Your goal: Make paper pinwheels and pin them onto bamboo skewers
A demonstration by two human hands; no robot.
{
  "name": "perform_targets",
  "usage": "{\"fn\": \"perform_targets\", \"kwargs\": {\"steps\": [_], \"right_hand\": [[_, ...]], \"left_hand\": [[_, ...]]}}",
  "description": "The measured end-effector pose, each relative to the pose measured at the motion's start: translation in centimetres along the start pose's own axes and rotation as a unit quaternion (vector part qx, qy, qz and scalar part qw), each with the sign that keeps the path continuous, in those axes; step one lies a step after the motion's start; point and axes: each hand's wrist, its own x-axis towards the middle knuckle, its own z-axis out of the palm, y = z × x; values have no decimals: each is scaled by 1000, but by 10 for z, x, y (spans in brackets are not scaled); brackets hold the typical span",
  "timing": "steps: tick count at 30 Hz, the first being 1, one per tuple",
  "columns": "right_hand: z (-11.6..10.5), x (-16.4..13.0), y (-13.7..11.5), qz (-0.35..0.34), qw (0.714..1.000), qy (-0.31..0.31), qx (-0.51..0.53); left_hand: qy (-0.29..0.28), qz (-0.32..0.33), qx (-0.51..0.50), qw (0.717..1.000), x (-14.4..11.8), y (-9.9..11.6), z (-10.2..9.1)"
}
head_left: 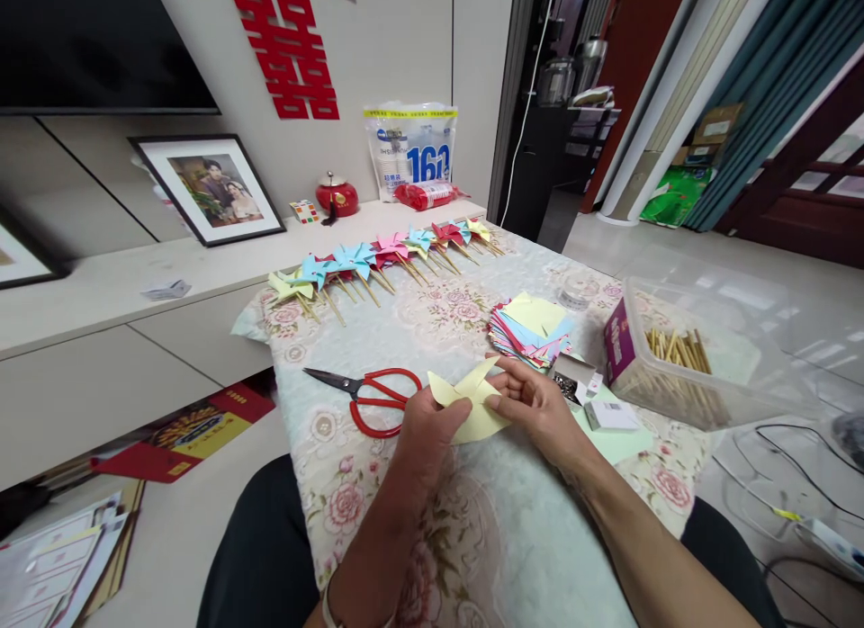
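Both hands are on the same yellow paper (pixel 472 403) right in front of the person, held just above the floral cloth (pixel 405 331) near the table's near edge. The left hand (pixel 432 430) is closed on the paper's left side, thumb on top, fingers curled under. The right hand (pixel 533 399) pinches the right side with its fingertips — one pointed flap sticks up between the two hands, so the paper looks partly folded, though I can't tell how many folds from here.

Red scissors (pixel 374 396) lie just left of the left hand, blades pointing away to the left, not touched. Just beyond the right hand sits a stack of coloured paper (pixel 533 331), yellow sheet on top. Next to that a small open box (pixel 573 376) — contents look like tiny metal bits, too small to be sure. Further right, a clear tub (pixel 688 367) with wooden sticks (pixel 675 347) in it.

Along the far edge of the table there's a row of finished pinwheels (pixel 384 255) on sticks, yellow, blue, pink, red, laid side by side
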Motion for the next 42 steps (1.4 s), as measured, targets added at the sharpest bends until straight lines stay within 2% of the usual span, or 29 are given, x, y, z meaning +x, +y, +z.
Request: {"fn": "perform_targets", "kwargs": {"steps": [6, 10, 12, 14, 16, 18, 21, 25, 31, 37, 42], "right_hand": [[-2, 0, -2, -89, 993, 48, -62], [-1, -4, -8, -146, 982, 20, -118], [-1, -5, -9, -143, 981, -16, -128], [-1, -5, -7, -105, 988, -47, -106], [-1, -5, -5, -58, 994, -57, -78], [-1, -5, -3, -45, 995, -53, -71], [-1, -4, -3, -89, 990, -48, -98], [-3, -3, -5, -152, 976, -79, -134], [-6, -6, -11, -198, 947, -101, -232], [-4, -6, -16, -198, 934, -108, -278], [-1, -7, -17, -183, 931, -106, -298]], "left_hand": [[-33, -17, -89, 995, 2, 3, -12], [-11, -16, -94, 995, 2, 9, -17], [-7, -15, -87, 996, 3, 9, -19], [-22, -20, -91, 995, 3, 9, -20], [-38, -26, -103, 994, 2, 9, -20], [-48, -30, -119, 991, 2, 9, -20], [-51, -37, -136, 989, 3, 7, -23], [-54, -36, -149, 987, 4, 6, -24], [-59, -31, -97, 993, 1, 11, -18], [-34, 2, -24, 999, 9, -3, -25], [-25, -8, -7, 1000, 9, -4, -24]]}}
